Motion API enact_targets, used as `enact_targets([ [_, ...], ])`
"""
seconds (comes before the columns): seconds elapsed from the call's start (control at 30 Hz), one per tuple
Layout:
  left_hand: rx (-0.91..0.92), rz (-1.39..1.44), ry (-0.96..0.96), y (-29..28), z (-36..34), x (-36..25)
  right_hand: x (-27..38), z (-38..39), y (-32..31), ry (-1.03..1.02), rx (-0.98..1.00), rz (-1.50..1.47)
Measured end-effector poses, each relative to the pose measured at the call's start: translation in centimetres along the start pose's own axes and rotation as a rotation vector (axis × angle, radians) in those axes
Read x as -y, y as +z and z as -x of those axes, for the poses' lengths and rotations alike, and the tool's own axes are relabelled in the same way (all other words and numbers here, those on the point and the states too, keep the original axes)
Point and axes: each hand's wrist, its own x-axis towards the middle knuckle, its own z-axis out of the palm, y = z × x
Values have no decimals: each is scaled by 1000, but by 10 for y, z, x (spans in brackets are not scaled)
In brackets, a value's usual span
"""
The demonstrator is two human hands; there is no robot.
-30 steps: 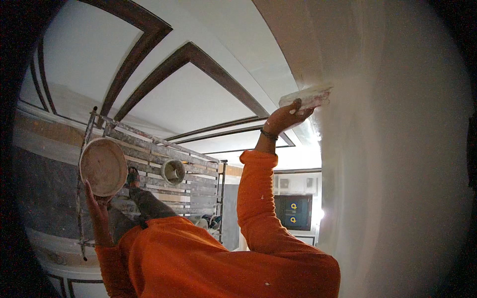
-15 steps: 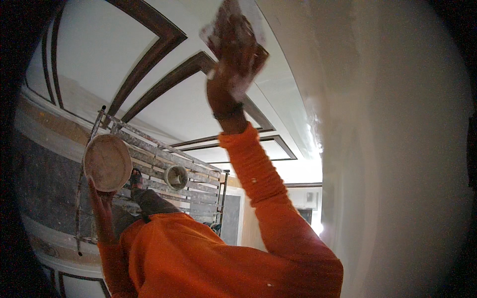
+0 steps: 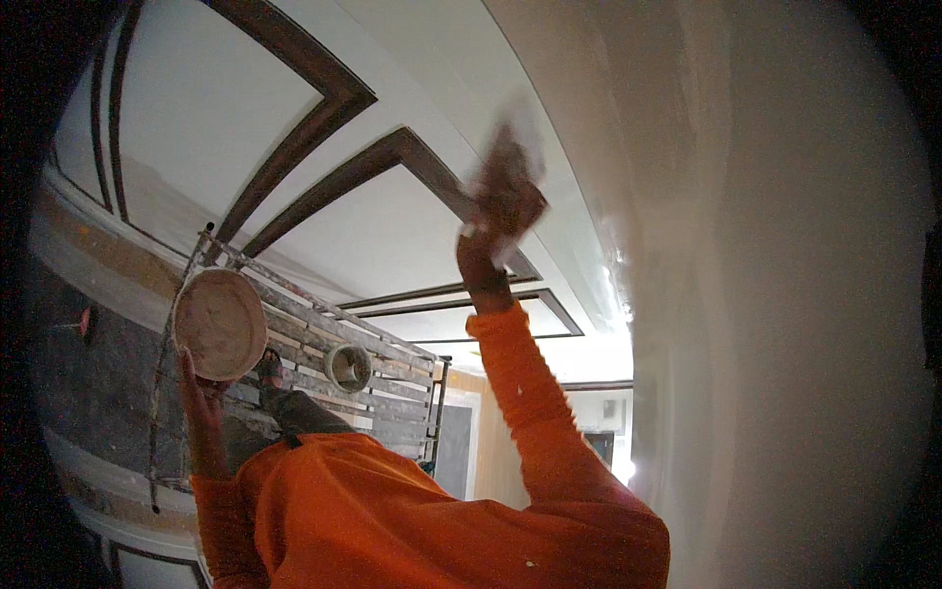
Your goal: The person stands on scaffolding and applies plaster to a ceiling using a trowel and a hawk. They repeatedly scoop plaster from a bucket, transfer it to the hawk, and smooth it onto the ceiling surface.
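Observation:
My left hand (image 3: pixel 208 393) is closed on the near rim and underside of a round tub (image 3: pixel 222 326) of pale pinkish paste, held out at the left. My right hand (image 3: pixel 498 218) is raised in front of the white panelled wall, gripping a flat, pale-smeared scraper (image 3: pixel 514 147). Motion blurs that hand and the blade, so its exact shape and the finger positions are unclear. The scraper looks apart from the smooth pale surface (image 3: pixel 785 294) on the right. White smears mark my fingers and wrist.
Below me is a slatted scaffold platform (image 3: pixel 397 381) with metal rails (image 3: pixel 162 412). A small bucket (image 3: pixel 347 367) stands on it, near my foot (image 3: pixel 272 367). Dark moulding frames (image 3: pixel 339 93) run along the wall. A bright light (image 3: pixel 629 469) shows low at the right.
My right hand with the scraper has come down and a little to the right. The tub in my left hand stays nearly in place. A small red thing now shows at far left.

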Motion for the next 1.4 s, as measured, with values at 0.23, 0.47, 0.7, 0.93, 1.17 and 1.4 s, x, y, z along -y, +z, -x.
enact_targets([
  [0.23,-10,-9,-16,16,11,-7,-47,-5,-1,609,-388,23],
  [0.47,-46,-12,-9,19,16,-10,107,-113,60,363,-472,-445],
  [0.7,-58,-39,34,54,31,-20,133,-104,40,104,-191,-441],
  [0.93,16,-74,-46,-17,-14,16,71,61,3,1145,-46,-1531],
  [1.17,-4,-189,-107,-12,-30,13,-71,218,-16,1522,-582,-1632],
  [1.4,-20,-404,-42,-11,-61,56,-113,186,-1,1310,-850,-1788],
])
